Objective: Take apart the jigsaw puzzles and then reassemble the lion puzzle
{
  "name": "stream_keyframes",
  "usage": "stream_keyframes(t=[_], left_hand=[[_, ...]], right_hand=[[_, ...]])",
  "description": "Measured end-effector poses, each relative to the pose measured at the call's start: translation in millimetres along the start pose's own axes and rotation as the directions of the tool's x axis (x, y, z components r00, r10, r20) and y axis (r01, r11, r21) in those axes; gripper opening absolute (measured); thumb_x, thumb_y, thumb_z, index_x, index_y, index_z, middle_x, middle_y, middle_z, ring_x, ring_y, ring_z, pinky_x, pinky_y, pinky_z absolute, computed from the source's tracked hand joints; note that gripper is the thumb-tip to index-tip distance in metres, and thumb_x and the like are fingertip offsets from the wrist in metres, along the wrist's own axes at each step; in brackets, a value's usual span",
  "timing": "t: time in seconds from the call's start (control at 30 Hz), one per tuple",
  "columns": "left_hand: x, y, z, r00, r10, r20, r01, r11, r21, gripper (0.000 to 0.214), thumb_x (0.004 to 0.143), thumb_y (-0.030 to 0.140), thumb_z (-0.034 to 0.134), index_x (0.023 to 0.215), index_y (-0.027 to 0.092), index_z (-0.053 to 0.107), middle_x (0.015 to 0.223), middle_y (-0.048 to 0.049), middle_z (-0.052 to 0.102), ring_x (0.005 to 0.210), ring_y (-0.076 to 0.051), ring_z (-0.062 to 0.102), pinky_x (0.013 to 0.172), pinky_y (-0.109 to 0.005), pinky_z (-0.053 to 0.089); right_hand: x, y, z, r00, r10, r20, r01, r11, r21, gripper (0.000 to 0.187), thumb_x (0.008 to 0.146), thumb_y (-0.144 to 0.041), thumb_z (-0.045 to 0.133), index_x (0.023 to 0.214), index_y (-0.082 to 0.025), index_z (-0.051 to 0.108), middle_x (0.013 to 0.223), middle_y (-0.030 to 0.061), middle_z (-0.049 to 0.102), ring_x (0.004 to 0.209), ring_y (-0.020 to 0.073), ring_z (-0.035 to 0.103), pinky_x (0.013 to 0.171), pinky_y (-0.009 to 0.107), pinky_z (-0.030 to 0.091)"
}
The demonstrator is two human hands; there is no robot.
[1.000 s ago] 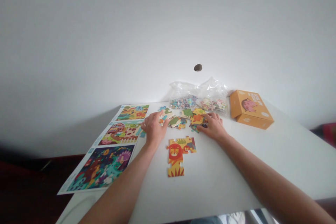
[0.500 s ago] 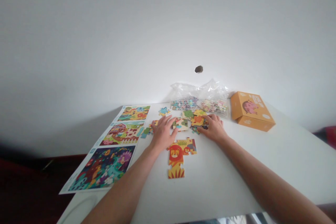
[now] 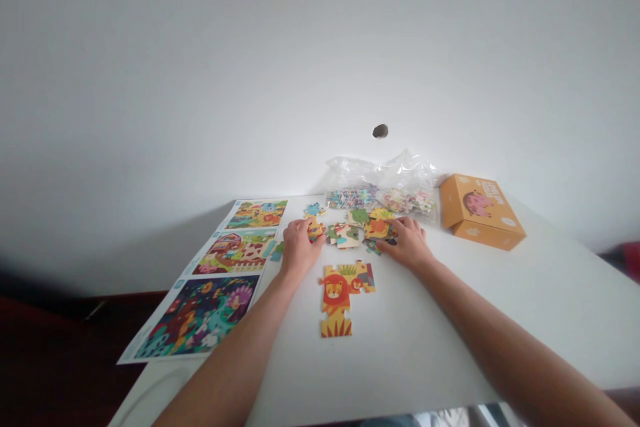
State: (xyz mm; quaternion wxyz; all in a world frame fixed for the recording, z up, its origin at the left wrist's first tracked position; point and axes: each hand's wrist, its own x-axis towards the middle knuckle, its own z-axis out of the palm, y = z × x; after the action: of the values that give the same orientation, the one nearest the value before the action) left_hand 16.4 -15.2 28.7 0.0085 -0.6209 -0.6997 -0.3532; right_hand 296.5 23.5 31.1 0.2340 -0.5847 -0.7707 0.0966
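Near the middle of the frame, we have our left hand point(image 3: 299, 247) beside a yellow-and-orange puzzle piece point(image 3: 315, 229), with the thumb and fingers parted around its left and lower edges. We cannot tell whether they grip it or only touch it. Our right hand point(image 3: 413, 241) reaches in from the lower right to a heap of puzzle pieces point(image 3: 377, 230) just right of centre; its thumb and fingers stand apart at the heap's right edge, and whether they hold a piece we cannot tell.

Between our hands we see a green-and-white piece point(image 3: 347, 236) and, above it, a green piece point(image 3: 359, 216). A blue piece point(image 3: 315, 209) lies above our left hand. Below the gap between our hands, a joined lion section point(image 3: 335, 290) lies flat on the white bench point(image 3: 420, 347), bent like an upside-down L.

To the left of our left hand we have a printed sheet point(image 3: 233, 253) showing three pictures one above another. Behind the loose pieces, near the wall point(image 3: 320, 47), sit two see-through bags point(image 3: 353, 197) point(image 3: 409, 201) of pieces, and to their right an orange box point(image 3: 484, 208).
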Motion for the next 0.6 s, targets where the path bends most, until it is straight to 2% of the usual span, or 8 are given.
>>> stream_keyframes(t=[0.07, 0.13, 0.23, 0.37, 0.5, 0.57, 0.6], left_hand=[[0.9, 1.6, 0.9, 0.998, 0.064, -0.001, -0.064, 0.988, -0.139, 0.052, 0.077, 0.029, 0.07, 0.126, 0.018, 0.058, 0.118, -0.0123, 0.055, 0.108, -0.024, 0.058, 0.098, -0.041, 0.048], [-0.4, 4.3, 0.8, 0.987, 0.158, 0.017, -0.151, 0.967, -0.206, 0.059, 0.077, 0.03, 0.071, 0.132, 0.021, 0.053, 0.124, -0.0117, 0.054, 0.115, -0.024, 0.056, 0.102, -0.04, 0.046], [-5.0, 7.7, -0.6, 0.965, 0.245, 0.093, -0.231, 0.963, -0.135, 0.065, 0.077, 0.036, 0.072, 0.137, 0.023, 0.049, 0.132, -0.0119, 0.053, 0.127, -0.028, 0.048, 0.108, -0.046, 0.04], [-8.9, 8.9, -3.2, 0.947, 0.218, 0.237, -0.235, 0.971, 0.044, 0.053, 0.079, 0.046, 0.068, 0.129, 0.031, 0.058, 0.133, -0.0082, 0.055, 0.126, -0.032, 0.047, 0.106, -0.054, 0.037], [-6.9, 10.2, -7.8, 0.971, 0.142, 0.191, -0.169, 0.976, 0.134, 0.05, 0.082, 0.038, 0.063, 0.131, 0.028, 0.059, 0.135, -0.0112, 0.055, 0.127, -0.034, 0.046, 0.105, -0.054, 0.037], [-6.7, 12.9, -11.0, 0.957, 0.216, 0.195, -0.238, 0.966, 0.1, 0.053, 0.084, 0.034, 0.06, 0.137, 0.03, 0.054, 0.144, -0.0094, 0.048, 0.134, -0.033, 0.039, 0.108, -0.054, 0.034], [-7.3, 14.7, -12.5, 0.933, 0.28, 0.225, -0.302, 0.951, 0.068, 0.054, 0.085, 0.033, 0.058, 0.139, 0.033, 0.051, 0.149, -0.0065, 0.043, 0.138, -0.033, 0.034, 0.11, -0.055, 0.031]], right_hand=[[0.2, 0.1, 0.0, 1.0, 0.0, -0.004, 0.0, 1.0, 0.001, 0.06, 0.077, -0.056, 0.067, 0.129, -0.028, 0.059, 0.122, 0.0125, 0.053, 0.117, 0.0341, 0.045, 0.096, 0.048, 0.034], [0.3, 0.1, 0.0, 1.0, 0.001, -0.004, -0.001, 1.0, 0.005, 0.06, 0.077, -0.056, 0.067, 0.129, -0.028, 0.059, 0.122, 0.0126, 0.053, 0.118, 0.0342, 0.044, 0.096, 0.048, 0.034], [0.4, -0.3, -0.4, 1.0, 0.009, 0.004, -0.009, 1.0, 0.012, 0.061, 0.077, -0.055, 0.068, 0.13, -0.027, 0.059, 0.123, 0.0129, 0.053, 0.119, 0.0346, 0.044, 0.097, 0.049, 0.034], [0.6, -1.3, -0.8, 1.0, 0.017, 0.002, -0.017, 1.0, 0.015, 0.062, 0.076, -0.055, 0.068, 0.131, -0.028, 0.059, 0.123, 0.013, 0.053, 0.119, 0.0349, 0.044, 0.097, 0.05, 0.034], [0.7, -2.3, -1.5, 1.0, 0.015, -0.016, -0.015, 1.0, 0.012, 0.062, 0.075, -0.056, 0.068, 0.129, -0.028, 0.059, 0.124, 0.0128, 0.052, 0.119, 0.035, 0.045, 0.098, 0.051, 0.035], [0.7, -2.9, -3.1, 0.999, 0.012, -0.045, -0.011, 1.0, 0.015, 0.061, 0.075, -0.056, 0.068, 0.129, -0.028, 0.059, 0.124, 0.0128, 0.053, 0.12, 0.0349, 0.045, 0.098, 0.05, 0.035], [0.7, -3.2, -4.2, 0.998, 0.014, -0.069, -0.013, 1.0, 0.018, 0.062, 0.076, -0.057, 0.067, 0.129, -0.026, 0.059, 0.124, 0.0129, 0.053, 0.12, 0.0346, 0.045, 0.098, 0.05, 0.035]])
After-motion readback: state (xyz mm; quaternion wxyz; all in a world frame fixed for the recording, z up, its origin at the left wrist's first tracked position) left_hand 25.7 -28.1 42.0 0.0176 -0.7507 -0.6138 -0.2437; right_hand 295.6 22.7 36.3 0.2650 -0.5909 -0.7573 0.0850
